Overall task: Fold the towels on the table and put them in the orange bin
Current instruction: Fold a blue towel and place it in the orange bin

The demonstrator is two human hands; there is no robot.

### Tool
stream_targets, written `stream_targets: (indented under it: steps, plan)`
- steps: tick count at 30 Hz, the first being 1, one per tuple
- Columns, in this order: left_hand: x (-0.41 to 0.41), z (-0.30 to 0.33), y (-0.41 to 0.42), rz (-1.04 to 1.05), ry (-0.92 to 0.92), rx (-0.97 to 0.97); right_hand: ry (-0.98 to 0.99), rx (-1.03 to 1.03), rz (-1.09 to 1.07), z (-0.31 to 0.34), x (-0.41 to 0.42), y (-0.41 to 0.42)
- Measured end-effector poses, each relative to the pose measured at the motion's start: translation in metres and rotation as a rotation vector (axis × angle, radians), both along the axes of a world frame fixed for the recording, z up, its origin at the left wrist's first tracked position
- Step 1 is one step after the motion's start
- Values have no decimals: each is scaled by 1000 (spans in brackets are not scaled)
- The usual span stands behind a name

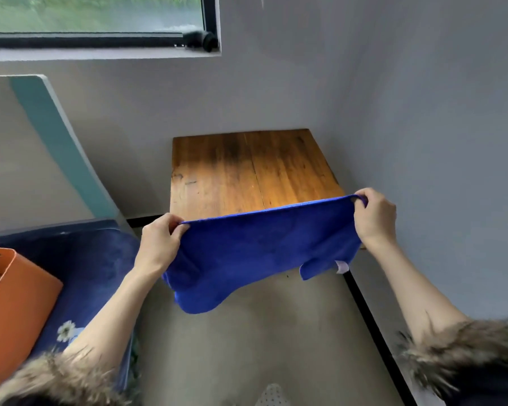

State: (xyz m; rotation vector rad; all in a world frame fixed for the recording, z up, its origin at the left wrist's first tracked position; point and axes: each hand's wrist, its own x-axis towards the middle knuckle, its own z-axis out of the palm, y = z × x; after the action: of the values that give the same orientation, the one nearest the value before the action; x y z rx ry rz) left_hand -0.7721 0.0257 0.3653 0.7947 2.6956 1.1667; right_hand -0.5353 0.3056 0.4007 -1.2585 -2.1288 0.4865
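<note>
Hands, left (159,244) and right (374,219), pinch plush blue towel (255,253), seemingly doubled, above grained wooden table (247,171).

A blue microfibre towel (258,253) hangs at the centre of the frame, stretched between the left hand (159,241) and the right hand (374,218), in front of the small wooden table (247,168) at upper centre. The orange rectangular bin (15,312) sits at lower left on a dark blue cushioned seat (94,268), left of the towel.
</note>
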Motion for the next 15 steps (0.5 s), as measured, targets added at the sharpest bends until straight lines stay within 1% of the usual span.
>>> stream_targets:
  steps: [7, 12, 15]
  plan:
    - [-79, -30, 83, -46, -8, -80, -124, 0, 74, -29, -78, 91]
    - [-151, -60, 159, -49, -43, -196, -188, -39, 151, -65, -156, 174]
    - [-189, -81, 200, -38, -74, -269, -267, -90, 171, -92, -194, 214]
